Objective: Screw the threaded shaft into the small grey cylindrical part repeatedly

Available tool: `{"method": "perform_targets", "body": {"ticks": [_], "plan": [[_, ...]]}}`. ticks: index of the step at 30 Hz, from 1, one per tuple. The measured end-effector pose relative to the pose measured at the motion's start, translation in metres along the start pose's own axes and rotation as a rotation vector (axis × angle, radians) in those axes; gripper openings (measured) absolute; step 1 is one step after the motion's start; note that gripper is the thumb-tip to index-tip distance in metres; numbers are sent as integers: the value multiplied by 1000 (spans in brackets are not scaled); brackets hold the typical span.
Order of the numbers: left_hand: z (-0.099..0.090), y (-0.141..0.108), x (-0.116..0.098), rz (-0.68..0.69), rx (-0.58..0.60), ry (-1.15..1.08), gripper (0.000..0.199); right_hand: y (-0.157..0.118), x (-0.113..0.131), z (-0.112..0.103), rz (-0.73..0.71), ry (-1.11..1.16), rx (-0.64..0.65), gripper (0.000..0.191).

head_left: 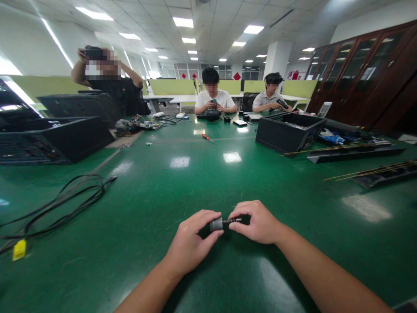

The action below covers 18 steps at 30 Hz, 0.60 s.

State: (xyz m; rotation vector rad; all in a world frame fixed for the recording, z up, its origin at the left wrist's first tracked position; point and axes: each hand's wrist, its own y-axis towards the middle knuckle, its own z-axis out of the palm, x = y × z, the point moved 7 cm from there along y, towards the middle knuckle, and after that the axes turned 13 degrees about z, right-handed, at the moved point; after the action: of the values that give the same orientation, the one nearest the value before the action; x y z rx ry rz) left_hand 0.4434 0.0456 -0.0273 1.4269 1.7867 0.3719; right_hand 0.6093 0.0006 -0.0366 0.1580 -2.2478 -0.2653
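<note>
A small grey cylinder (216,224) with a thin dark ribbed shaft (230,221) lies level between my two hands, above the green table (195,191). My left hand (192,239) is closed on the cylinder, thumb below and index finger above. The thumb and index finger of my right hand (257,221) pinch around the shaft, whose pale tip sticks out between them. The other fingers of both hands are mostly hidden.
Black cables (97,187) with a yellow tag (19,250) lie at left. Black computer cases stand at left (74,139) and right (286,130). A red screwdriver (206,137) lies mid-table. Thin rods and dark metal strips (355,153) are at right. Three people are beyond.
</note>
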Motion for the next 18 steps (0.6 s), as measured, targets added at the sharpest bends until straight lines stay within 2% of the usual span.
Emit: {"method": "perform_targets", "body": {"ticks": [18], "plan": [[-3, 0, 2, -14, 0, 11, 30, 1, -1, -4, 10, 5, -19, 6]]}}
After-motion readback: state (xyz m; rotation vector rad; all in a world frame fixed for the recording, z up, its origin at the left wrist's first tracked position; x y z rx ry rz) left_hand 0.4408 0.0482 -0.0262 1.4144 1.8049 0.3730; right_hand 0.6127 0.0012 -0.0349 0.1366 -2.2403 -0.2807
